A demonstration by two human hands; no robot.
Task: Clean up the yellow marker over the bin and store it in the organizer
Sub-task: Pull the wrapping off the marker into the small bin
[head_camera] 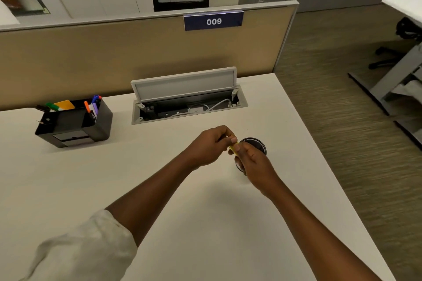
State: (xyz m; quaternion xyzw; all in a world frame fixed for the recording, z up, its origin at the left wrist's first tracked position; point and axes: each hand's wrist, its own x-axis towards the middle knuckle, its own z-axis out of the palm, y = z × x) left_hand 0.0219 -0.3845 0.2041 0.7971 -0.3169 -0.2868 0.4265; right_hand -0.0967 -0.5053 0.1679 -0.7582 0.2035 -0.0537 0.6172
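Observation:
Both hands meet over the white desk just left of a small round black bin (255,145). My left hand (209,147) and my right hand (253,161) both pinch a yellow marker (233,147); only a short strip of it shows between the fingers. My right hand covers the near side of the bin. A black desk organizer (75,121) stands at the far left of the desk, with several coloured markers and orange and yellow cards upright in its compartments.
An open cable hatch (189,98) with white cables lies in the desk behind my hands, its lid tilted up. A tan partition (137,52) with a "009" sign backs the desk. The desk's right edge (319,143) drops to carpeted floor.

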